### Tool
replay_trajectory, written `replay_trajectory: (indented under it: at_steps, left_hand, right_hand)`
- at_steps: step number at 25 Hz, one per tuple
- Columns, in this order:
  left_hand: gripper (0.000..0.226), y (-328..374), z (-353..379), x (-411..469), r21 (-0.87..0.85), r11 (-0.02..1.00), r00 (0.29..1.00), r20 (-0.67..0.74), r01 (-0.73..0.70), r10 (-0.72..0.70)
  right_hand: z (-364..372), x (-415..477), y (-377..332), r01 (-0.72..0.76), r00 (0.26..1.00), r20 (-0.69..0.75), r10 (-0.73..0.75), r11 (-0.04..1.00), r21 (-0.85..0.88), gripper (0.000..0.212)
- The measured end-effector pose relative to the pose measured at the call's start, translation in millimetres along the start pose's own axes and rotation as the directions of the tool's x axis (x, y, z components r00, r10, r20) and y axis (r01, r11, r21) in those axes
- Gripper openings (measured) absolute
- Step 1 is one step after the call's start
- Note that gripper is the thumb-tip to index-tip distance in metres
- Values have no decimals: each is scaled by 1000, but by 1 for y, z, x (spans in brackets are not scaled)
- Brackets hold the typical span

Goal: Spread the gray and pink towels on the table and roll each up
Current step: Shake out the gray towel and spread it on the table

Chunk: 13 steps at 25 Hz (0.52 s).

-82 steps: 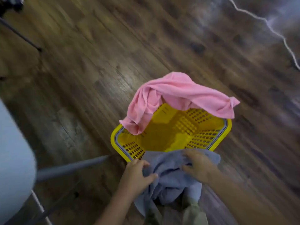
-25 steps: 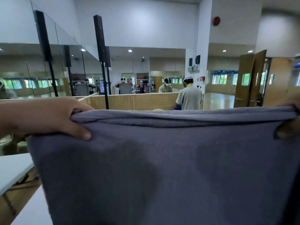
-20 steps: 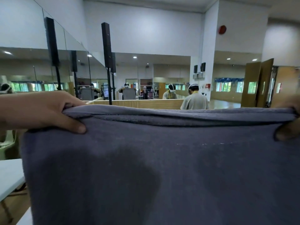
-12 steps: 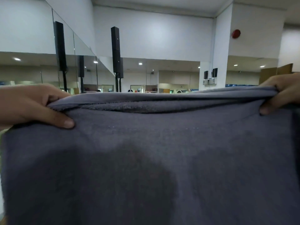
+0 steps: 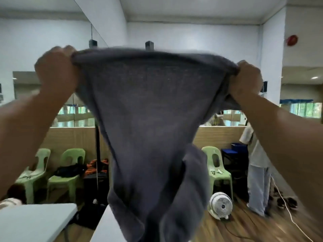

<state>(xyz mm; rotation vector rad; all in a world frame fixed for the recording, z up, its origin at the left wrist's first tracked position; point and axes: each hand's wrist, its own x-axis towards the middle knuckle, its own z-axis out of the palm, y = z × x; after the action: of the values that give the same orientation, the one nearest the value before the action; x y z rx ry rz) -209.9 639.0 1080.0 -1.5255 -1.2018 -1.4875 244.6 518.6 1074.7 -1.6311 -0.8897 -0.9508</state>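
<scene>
The gray towel (image 5: 153,123) hangs in the air in front of me, stretched wide along its top edge and narrowing toward the bottom, where its lower end bunches up. My left hand (image 5: 56,70) grips the top left corner and my right hand (image 5: 246,77) grips the top right corner, both arms raised and held out. The towel's lower end hangs over the near white table (image 5: 106,227). The pink towel is out of view.
A second white table (image 5: 35,222) stands at lower left. Green plastic chairs (image 5: 68,173) line the wooden wall behind, with bags on them. A white floor fan (image 5: 220,206) sits on the wood floor at right, near a standing person (image 5: 257,172) and a white cable (image 5: 288,212).
My hands have pushed the towel up and away from my face. It no longer fills the view, and the room, tables and chairs show around it.
</scene>
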Motion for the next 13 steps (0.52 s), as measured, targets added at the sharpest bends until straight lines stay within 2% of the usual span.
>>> replay_trajectory:
  at_steps: [3,6,8,11,13]
  left_hand:
    - [12,-50,4,-20,95,995,998,50,-26,22]
    - [16,-72,-17,-77,45,991,985,123,-124,118]
    - [12,-84,-42,-148,-40,990,964,226,-134,140]
    - [22,-108,-90,-280,-103,994,912,402,-38,77]
    - [24,-122,-126,-368,-55,998,854,519,-18,44]
  right_hand:
    - [2,-20,10,146,989,3,-146,989,-27,13]
    - [-9,-69,32,218,972,80,-221,975,46,7]
    - [-22,-132,58,304,937,155,-312,950,72,14]
    - [-48,-267,109,230,894,354,-275,959,166,16]
    - [-66,-359,138,156,804,551,-222,974,165,24]
